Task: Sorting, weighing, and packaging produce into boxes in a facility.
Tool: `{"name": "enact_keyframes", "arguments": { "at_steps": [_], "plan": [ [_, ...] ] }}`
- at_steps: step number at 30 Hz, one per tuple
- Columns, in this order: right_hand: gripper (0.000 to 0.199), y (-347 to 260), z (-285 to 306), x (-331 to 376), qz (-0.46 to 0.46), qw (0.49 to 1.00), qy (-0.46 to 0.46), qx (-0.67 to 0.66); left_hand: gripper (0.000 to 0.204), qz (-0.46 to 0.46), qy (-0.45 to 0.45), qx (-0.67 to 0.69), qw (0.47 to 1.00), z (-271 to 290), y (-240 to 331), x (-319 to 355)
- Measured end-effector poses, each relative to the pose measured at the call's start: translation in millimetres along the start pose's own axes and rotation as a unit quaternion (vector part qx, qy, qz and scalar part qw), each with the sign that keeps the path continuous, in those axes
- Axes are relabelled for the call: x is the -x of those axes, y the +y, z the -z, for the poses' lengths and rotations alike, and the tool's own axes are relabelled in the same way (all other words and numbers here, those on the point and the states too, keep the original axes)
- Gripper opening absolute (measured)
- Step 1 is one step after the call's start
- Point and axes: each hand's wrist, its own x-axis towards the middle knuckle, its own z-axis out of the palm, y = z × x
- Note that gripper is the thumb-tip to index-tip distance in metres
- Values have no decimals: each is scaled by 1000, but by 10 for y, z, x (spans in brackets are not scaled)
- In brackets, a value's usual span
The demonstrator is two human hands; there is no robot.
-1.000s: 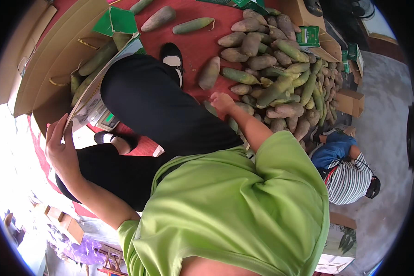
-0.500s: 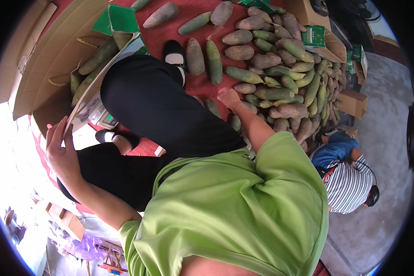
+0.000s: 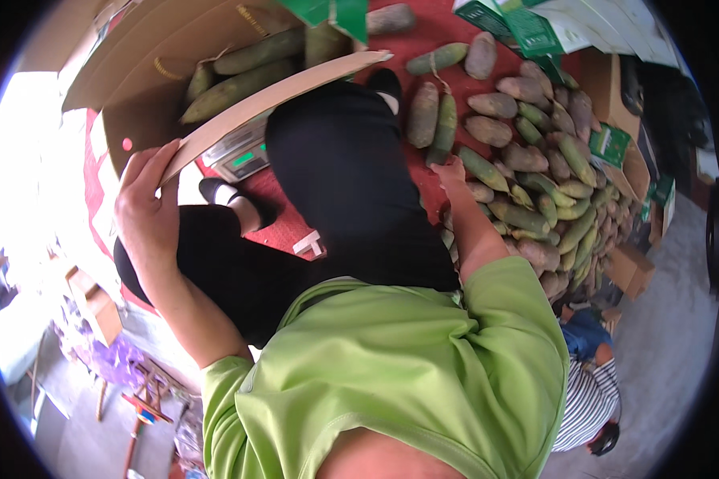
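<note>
My left hand (image 3: 146, 209) grips the edge of a flap on a large cardboard box (image 3: 273, 94); several long green fruits (image 3: 244, 70) lie inside it. My right hand (image 3: 453, 171) reaches down onto a heap of green and brown oblong fruits (image 3: 527, 203) spread over a red mat (image 3: 427, 32). Its fingers rest among the fruits at the heap's near edge, and I cannot make out whether they hold one. My black trousers (image 3: 351, 184) and green shirt (image 3: 399, 375) fill the middle.
A weighing scale with a green display (image 3: 240, 156) sits under the box flap by my knee. Green cartons (image 3: 527, 28) lie at the top right, small cardboard boxes (image 3: 631, 267) at the right. Another person in a striped top (image 3: 591, 399) crouches at the lower right.
The box now fills more of the upper left, and my left hand sits higher on its flap. My right hand stays at the near edge of the fruit heap.
</note>
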Motion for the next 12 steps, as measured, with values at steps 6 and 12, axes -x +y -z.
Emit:
{"name": "enact_keyframes", "arguments": {
  "at_steps": [6,12],
  "plan": [
    [75,-59,-86,-120,-75,996,-28,-48,31,28,4,-10,1000,15,6,-5],
    [75,225,-212,-481,-146,985,-25,-92,33,32,-9,-36,999,18,12,-11]
  ]
}}
